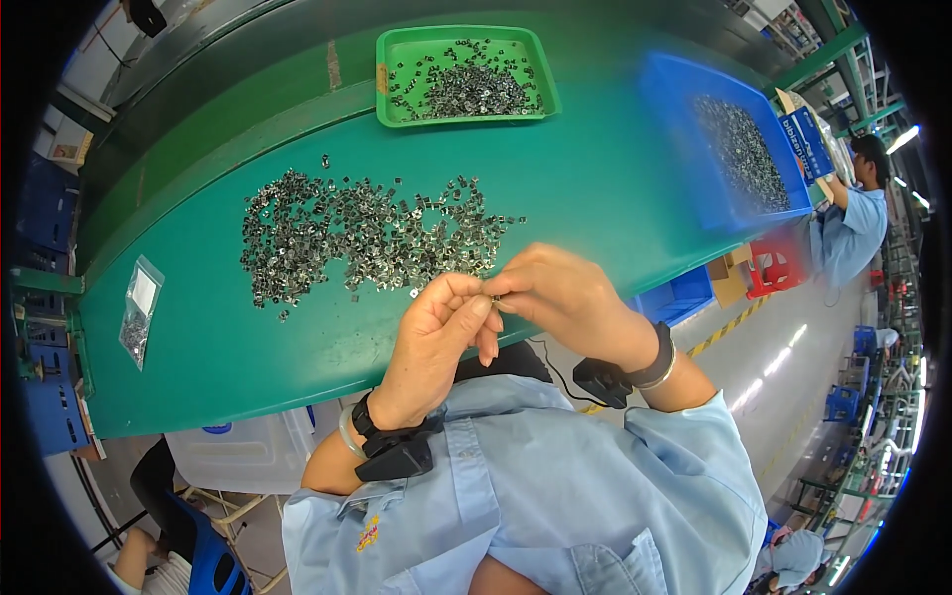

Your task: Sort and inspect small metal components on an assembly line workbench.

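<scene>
Pale-blue shirtfront [585, 471] lies nearest; beyond it, left hand [436, 332] and right hand [567, 302] together pinch a tiny part [496, 297] (mostly hidden). Just past them, a pile of small metal parts [347, 230] lies on the green tabletop [248, 362]; farther out, a green tray [405, 52] and blue bin [684, 139].

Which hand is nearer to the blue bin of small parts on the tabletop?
Right. The right hand is toward the person's side of the blue bin and to its left, not touching it; the left hand is farther left, beyond the right hand.
</scene>
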Demonstrator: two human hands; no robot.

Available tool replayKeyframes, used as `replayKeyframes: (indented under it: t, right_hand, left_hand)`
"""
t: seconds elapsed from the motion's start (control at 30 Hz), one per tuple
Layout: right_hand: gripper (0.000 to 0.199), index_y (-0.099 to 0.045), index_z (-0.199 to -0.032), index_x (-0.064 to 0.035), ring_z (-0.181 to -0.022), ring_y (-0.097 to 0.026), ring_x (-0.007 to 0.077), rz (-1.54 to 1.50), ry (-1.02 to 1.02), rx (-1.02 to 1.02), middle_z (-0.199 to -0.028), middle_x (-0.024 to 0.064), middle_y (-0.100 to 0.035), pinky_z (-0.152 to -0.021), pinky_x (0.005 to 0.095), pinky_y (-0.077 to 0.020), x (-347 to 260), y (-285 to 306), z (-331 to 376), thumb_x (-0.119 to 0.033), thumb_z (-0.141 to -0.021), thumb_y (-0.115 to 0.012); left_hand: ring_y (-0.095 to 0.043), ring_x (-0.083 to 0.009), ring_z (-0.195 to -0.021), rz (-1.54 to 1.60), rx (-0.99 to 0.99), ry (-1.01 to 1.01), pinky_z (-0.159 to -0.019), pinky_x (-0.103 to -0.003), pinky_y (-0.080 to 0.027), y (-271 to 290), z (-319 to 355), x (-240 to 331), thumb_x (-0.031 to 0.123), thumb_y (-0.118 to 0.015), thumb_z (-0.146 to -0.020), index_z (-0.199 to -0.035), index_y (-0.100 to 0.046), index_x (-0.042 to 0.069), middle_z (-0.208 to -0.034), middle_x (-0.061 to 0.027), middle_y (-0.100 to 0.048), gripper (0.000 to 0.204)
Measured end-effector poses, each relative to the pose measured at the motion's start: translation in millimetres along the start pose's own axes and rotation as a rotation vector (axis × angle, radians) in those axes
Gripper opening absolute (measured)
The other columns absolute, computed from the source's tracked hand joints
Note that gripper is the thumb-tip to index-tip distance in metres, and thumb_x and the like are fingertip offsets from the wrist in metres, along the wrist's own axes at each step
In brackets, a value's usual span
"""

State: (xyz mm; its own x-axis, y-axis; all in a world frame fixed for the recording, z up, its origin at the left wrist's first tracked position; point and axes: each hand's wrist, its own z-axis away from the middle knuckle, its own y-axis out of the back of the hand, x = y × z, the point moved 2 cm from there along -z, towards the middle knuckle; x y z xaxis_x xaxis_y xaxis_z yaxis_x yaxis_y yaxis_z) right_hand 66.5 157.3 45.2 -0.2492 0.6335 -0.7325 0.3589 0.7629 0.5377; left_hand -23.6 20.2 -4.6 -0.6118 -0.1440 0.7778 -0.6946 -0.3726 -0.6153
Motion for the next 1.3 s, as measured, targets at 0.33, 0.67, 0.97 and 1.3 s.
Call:
replayKeyframes:
  t: [0.33, 0.67, 0.97, 1.3]
  right_hand:
    - [0.02, -0.06, -0.086, -0.0054, -0.076, -0.059, 0.0231, 0.083, 0.035, 0.112, -0.084, 0.007, -0.061, -0.064, 0.0317, -0.048, 4.4, -4.3, 7.0, 0.0, -0.071, -0.072]
    - [0.021, -0.061, -0.085, -0.005, -0.073, -0.059, 0.0236, 0.178, 0.089, 0.168, -0.082, 0.007, -0.06, -0.062, 0.0331, -0.0472, 1.5, -9.5, 11.2, 0.0, -0.068, -0.073]
    - [0.022, -0.061, -0.085, -0.005, -0.072, -0.058, 0.0239, 0.219, 0.111, 0.159, -0.081, 0.007, -0.06, -0.06, 0.0326, -0.0464, -0.6, -10.9, 11.9, -0.001, -0.067, -0.073]
    - [0.022, -0.061, -0.086, -0.0055, -0.072, -0.058, 0.0235, 0.178, 0.1, 0.2, -0.081, 0.0064, -0.06, -0.059, 0.0323, -0.0463, 1.7, -13.4, 15.7, -0.001, -0.068, -0.073]
  left_hand:
    - [-0.056, -0.011, -0.064, -0.01, -0.017, -0.003, -0.056, -0.024, -0.047, -1.7, 2.2, 0.8, 0.015, -0.047, -0.097, -0.102, -0.05, 0.001, -0.085, -0.0064, -0.058, 0.015]
    - [-0.057, -0.0116, -0.065, 0.007, 0.019, -0.02, -0.055, -0.024, -0.046, -5.3, 5.4, 1.6, 0.017, -0.048, -0.096, -0.105, -0.05, 0.001, -0.086, -0.0071, -0.059, 0.018]
    - [-0.057, -0.0125, -0.063, 0.062, -0.003, 0.018, -0.054, -0.025, -0.046, -0.4, 4.7, -3.5, 0.017, -0.05, -0.096, -0.103, -0.052, 0.001, -0.086, -0.0081, -0.061, 0.018]
    - [-0.057, -0.0128, -0.063, 0.163, -0.001, 0.071, -0.055, -0.025, -0.046, -4.8, 7.0, -0.1, 0.019, -0.048, -0.097, -0.104, -0.052, 0.001, -0.085, -0.0092, -0.06, 0.02]
